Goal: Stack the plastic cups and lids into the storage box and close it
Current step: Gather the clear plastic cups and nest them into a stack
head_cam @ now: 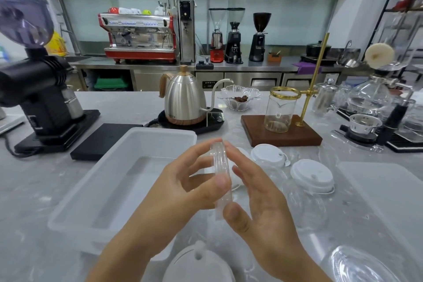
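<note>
The left hand [183, 181] and the right hand [258, 192] met above the worktop [34, 190], both pinching one clear plastic lid [220, 171] held on edge between them; it may have been more than one lid nested, as the clear plastic blurred. The left thumb lay on its near face, and the right thumb pressed its lower rim. At ten o'clock of the hands sat the open storage box [128, 181], translucent white, with nothing seen inside. At two o'clock lay two white lids [312, 175], one beyond the other, with clear cups [304, 204] on their sides around them. Another white lid [198, 263] lay at six o'clock, near the lower edge. A flat translucent panel [386, 190] rested at three o'clock.
</note>
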A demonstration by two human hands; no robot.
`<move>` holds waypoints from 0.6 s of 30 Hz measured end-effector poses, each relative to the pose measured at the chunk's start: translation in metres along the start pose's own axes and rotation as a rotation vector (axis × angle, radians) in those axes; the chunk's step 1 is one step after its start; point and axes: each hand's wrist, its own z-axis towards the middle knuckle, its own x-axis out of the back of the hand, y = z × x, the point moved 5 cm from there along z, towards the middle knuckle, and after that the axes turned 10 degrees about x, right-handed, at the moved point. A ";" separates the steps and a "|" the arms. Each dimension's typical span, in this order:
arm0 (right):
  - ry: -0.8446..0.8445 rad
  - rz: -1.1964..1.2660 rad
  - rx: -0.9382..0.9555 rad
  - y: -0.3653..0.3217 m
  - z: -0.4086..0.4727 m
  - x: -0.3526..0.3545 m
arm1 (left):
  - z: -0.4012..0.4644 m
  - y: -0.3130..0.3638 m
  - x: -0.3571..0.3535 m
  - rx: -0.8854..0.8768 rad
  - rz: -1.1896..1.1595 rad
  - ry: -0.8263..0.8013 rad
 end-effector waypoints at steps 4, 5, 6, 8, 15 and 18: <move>-0.035 0.011 0.022 -0.003 -0.001 0.001 | -0.001 0.001 -0.002 0.017 0.017 -0.010; -0.040 0.014 0.022 -0.003 -0.001 0.002 | -0.001 0.002 -0.003 0.018 0.020 -0.012; -0.045 0.015 0.024 -0.004 -0.001 0.002 | -0.001 0.002 -0.003 0.018 0.020 -0.011; -0.053 0.013 0.020 -0.003 -0.002 0.002 | -0.002 0.002 -0.003 0.014 0.020 -0.003; -0.021 -0.037 -0.031 0.002 -0.004 0.002 | 0.000 -0.001 0.000 0.021 -0.004 -0.012; -0.037 -0.023 -0.055 0.002 -0.005 -0.001 | 0.001 -0.002 0.002 0.015 0.003 0.002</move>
